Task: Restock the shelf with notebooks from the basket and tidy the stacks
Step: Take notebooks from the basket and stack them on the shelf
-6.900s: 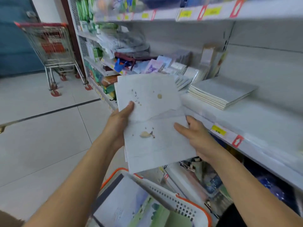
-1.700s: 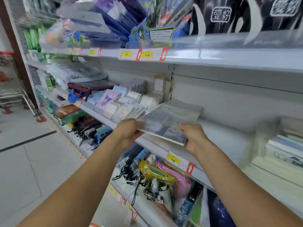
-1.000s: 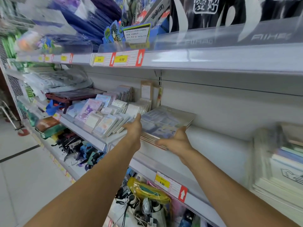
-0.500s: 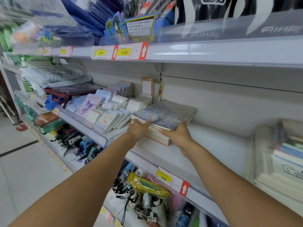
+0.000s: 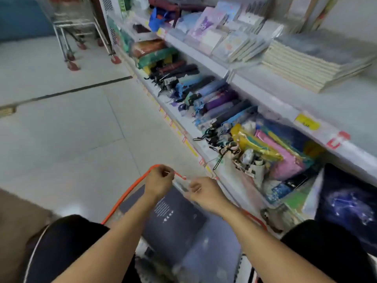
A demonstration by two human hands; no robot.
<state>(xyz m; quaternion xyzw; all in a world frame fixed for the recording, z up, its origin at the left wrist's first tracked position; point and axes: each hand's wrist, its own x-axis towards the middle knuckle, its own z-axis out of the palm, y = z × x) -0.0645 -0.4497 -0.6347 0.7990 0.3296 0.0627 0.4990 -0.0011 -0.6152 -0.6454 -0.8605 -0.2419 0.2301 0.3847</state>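
The white shelf [image 5: 336,103] at the upper right carries a tall stack of grey-covered notebooks [image 5: 318,58], with no hand on it. Down between my knees is the basket with an orange rim [image 5: 124,198]. A dark notebook [image 5: 175,217] lies on top inside it, and a paler blurred one [image 5: 210,260] lies nearer to me. My left hand [image 5: 160,183] hovers over the basket's far rim with loosely curled fingers. My right hand [image 5: 206,195] is beside it, also loosely curled. Neither hand visibly holds anything.
Small pastel notebooks [image 5: 224,41] lean in a row left of the stack. The lower shelf holds folded umbrellas [image 5: 204,92] and coloured pouches [image 5: 275,156]. A shopping cart [image 5: 79,27] stands on the tiled floor at the far left. My knees [image 5: 67,248] flank the basket.
Both hands have let go of the notebook stack on the shelf and dropped down over the basket. My view has swung from the shelf down to the floor and basket.
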